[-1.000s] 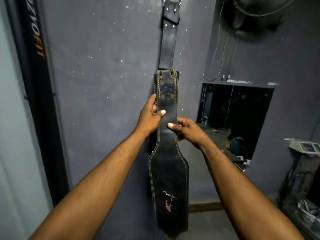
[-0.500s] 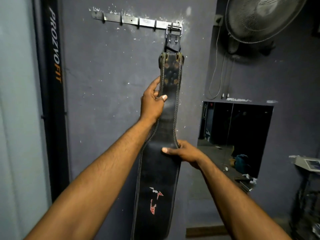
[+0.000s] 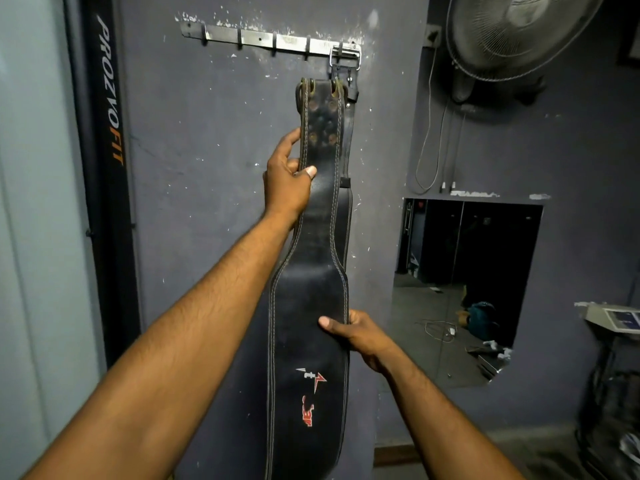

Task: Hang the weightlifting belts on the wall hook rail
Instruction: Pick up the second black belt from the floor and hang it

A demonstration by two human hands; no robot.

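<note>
Hands hold a black leather weightlifting belt (image 3: 311,306) upright against the wall. Left hand (image 3: 285,178) pinches its narrow upper strap below the hook rail (image 3: 263,39); right hand (image 3: 360,332) clamps the wide padded section's edge.

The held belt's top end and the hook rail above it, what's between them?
Bare wall in the head view: the belt tops out below the hook rail, not yet hooked.
</note>
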